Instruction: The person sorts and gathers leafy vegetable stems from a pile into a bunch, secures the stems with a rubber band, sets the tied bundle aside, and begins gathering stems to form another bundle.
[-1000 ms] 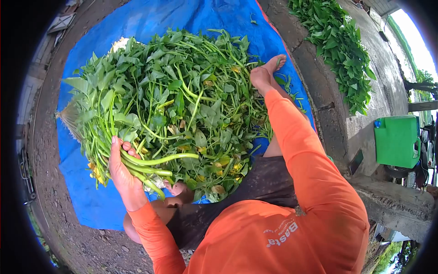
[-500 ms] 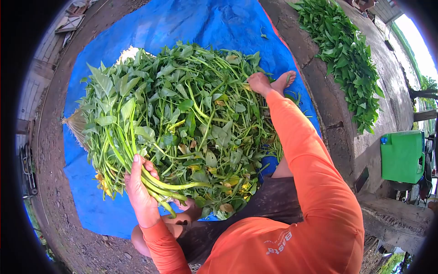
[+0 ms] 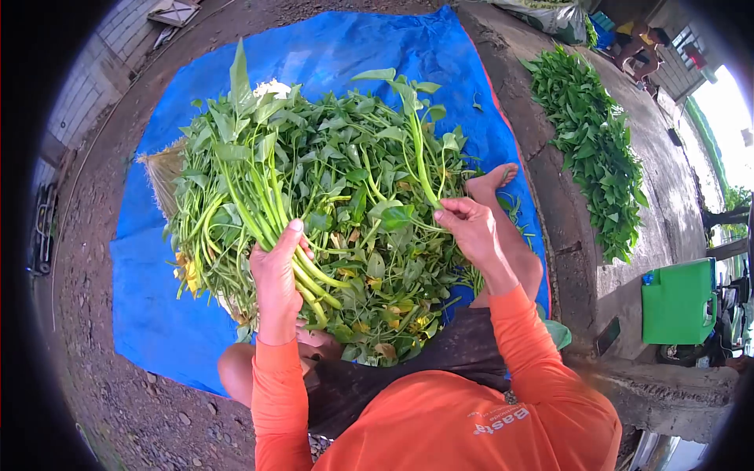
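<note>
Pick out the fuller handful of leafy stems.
The bunch in the left hand, thick and many-stemmed; the right hand pinches a visibly thinner sprig.

- One left hand, one right hand.
- One green bunch in the left hand.
- One smaller bunch in the right hand.
- One big leaf pile near both hands.
- One green jug, right of the right hand.
</note>
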`<state>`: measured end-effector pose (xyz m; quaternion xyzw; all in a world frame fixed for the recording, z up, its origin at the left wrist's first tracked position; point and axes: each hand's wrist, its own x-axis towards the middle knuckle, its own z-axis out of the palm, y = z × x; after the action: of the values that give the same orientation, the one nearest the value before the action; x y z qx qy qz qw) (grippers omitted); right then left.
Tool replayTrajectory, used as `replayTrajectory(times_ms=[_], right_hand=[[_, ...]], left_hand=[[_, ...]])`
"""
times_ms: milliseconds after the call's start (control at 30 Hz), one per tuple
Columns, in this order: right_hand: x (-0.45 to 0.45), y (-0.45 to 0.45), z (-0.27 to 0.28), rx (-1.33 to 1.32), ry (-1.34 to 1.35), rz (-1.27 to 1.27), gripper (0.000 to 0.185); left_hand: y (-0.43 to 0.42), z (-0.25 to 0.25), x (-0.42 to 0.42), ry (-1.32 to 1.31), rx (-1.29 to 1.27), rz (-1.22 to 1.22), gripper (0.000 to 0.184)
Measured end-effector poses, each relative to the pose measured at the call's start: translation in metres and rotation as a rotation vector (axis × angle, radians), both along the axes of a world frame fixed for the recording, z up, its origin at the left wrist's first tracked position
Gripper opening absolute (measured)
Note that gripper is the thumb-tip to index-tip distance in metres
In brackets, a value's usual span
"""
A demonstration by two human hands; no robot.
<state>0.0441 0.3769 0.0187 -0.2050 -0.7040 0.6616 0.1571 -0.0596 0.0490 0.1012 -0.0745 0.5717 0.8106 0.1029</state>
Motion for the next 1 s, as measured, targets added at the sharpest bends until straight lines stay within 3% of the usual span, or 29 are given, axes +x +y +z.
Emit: replayTrajectory(times_ms=[67,133,167,300,400,467,600,700,800,833,933,1000], right_hand=[[0.014,-0.030,0.021,0.409,-0.055,-0.071,0.030],[0.022,-0.052,0.028,0.658,-0.033,-0.098,0.026],[0.025,-0.063,0.029,0.673,-0.041,-0.075,0.027],[0.033,-0.116,0.032,0.060,0.001,0.249,0.026],[0.034,-0.137,0.024,-0.077,0.048,0.387,0.026],[0.028,-0.137,0.020,-0.021,0.096,0.407,0.027],[0.025,-0.140,0.034,0.131,0.168,0.448,0.027],[0.023,-0.144,0.044,0.214,0.186,0.477,0.032],[0.033,-0.143,0.051,0.851,0.350,0.182,0.038],[0.036,-0.139,0.047,0.943,0.306,0.091,0.040],[0.047,-0.137,0.048,0.651,-0.009,0.174,0.034],[0.047,-0.136,0.046,0.509,0.000,0.261,0.023]], left_hand=[[0.002,0.000,0.005,0.037,-0.016,-0.018,0.020],[0.005,0.004,0.012,0.002,-0.050,-0.080,0.021],[0.008,0.002,0.014,-0.035,-0.070,-0.106,0.023],[0.024,-0.015,0.024,-0.136,0.049,-0.167,0.034],[0.023,-0.038,0.021,-0.106,0.211,-0.261,0.039],[0.018,-0.042,0.017,-0.098,0.304,-0.294,0.043],[0.011,-0.034,0.015,-0.214,0.245,-0.378,0.047],[0.008,-0.041,0.009,-0.221,0.193,-0.370,0.030],[0.008,-0.039,0.009,-0.150,0.238,-0.288,0.024],[0.009,-0.038,0.010,-0.124,0.253,-0.253,0.023],[0.014,-0.035,0.014,-0.052,0.261,-0.221,0.021],[0.016,-0.032,0.018,-0.011,0.242,-0.257,0.021]])
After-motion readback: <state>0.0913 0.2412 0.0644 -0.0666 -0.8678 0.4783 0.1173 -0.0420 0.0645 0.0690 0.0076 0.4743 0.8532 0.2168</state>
